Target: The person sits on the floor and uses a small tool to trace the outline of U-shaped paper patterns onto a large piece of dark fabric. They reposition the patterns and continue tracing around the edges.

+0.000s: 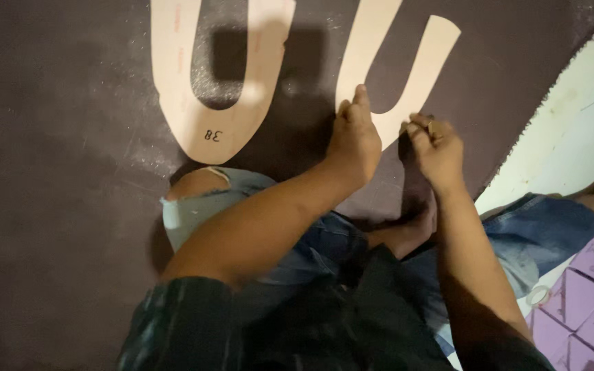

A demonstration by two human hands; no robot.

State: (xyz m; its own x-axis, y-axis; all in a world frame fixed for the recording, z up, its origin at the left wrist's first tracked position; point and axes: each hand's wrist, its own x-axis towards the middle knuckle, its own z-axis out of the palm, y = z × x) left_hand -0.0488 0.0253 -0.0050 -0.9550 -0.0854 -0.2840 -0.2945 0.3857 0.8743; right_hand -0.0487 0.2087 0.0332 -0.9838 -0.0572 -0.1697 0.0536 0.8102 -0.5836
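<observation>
- Our left hand (354,141) presses flat, fingers open, on the U-shaped cardboard pattern (407,65) lying on the dark sheet (56,172).
- Our right hand (436,148) is curled shut at the pattern's lower edge; whatever it pinches is hidden.
- Both patterns are cut off at the top.

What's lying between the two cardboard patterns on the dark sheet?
Nothing: the head view shows only bare dark sheet between the left pattern and right pattern.
</observation>
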